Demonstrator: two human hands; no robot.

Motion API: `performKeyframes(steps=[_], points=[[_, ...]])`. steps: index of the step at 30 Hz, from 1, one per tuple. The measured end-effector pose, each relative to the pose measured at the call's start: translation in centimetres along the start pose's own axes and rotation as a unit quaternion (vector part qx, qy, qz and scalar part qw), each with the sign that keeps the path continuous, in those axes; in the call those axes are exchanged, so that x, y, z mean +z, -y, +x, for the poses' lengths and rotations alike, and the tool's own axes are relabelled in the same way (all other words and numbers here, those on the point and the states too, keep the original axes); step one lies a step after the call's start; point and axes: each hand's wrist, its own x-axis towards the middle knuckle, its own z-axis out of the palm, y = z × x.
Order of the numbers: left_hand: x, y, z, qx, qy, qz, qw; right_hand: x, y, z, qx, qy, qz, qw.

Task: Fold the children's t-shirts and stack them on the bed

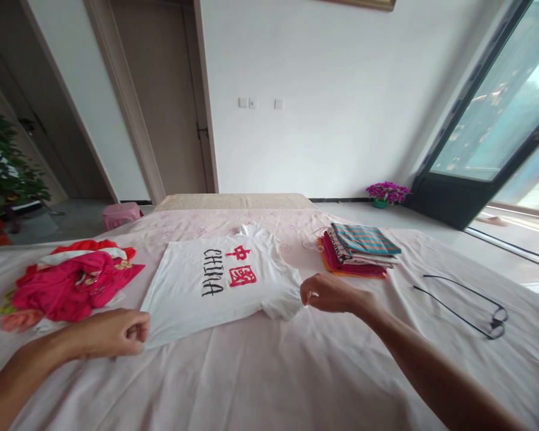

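Observation:
A white T-shirt (193, 281) with red characters and the black word CHINA lies spread flat, its neck toward the right. My left hand (112, 332) is closed at the near corner of the shirt's hem, fingers curled on the cloth. At the near sleeve, my right hand (326, 293) pinches the sleeve's edge. Left of the shirt is a loose heap of clothes (72, 284), mostly pink and red. Beyond my right hand sits a stack of folded clothes (363, 242) with a striped piece on top.
A pale sheet (251, 383) covers the surface under the clothes. Black-framed glasses (494, 323) lie at the right. A pink stool (122, 214) stands past the left far edge, and a pot of purple flowers (387, 193) is on the floor by the glass door.

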Motion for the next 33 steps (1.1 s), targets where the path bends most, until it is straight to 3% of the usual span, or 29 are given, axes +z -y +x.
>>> performKeyframes(steps=[3,6,8,12,15,18,24,26,29,33], points=[[-1.5,-1.7,2.0,0.005,-0.005,-0.037,0.999,-0.7,-0.1,2.7,0.027,-0.062,0.012,0.998],[-1.2,-4.8,5.5,0.006,-0.143,-0.047,0.989,0.1,0.6,6.4,-0.005,-0.146,-0.018,0.989],[0.1,-6.6,7.9,0.023,-0.21,-0.037,0.977,1.6,1.1,8.6,-0.021,-0.148,-0.046,0.988],[3.5,-7.0,10.6,0.009,-0.245,0.021,0.969,4.8,-0.3,10.2,-0.006,-0.087,-0.096,0.992],[4.9,-5.1,10.4,-0.025,-0.251,0.079,0.964,6.0,-2.9,9.4,0.024,-0.063,-0.108,0.992],[5.1,-3.1,9.3,-0.039,-0.245,0.116,0.962,5.8,-5.1,8.1,0.05,-0.074,-0.118,0.989],[5.3,-1.1,7.3,-0.072,-0.242,0.165,0.953,4.4,-5.8,5.8,0.105,-0.106,-0.126,0.981],[5.5,-1.0,6.7,-0.063,-0.252,0.171,0.95,4.0,-5.1,4.5,0.087,-0.149,-0.101,0.98],[5.5,-1.1,6.0,-0.062,-0.274,0.163,0.946,3.6,-3.3,2.0,0.007,-0.189,-0.043,0.981],[4.9,-1.5,4.4,-0.008,-0.305,0.121,0.945,3.8,-0.4,-0.8,-0.095,-0.142,-0.025,0.985]])
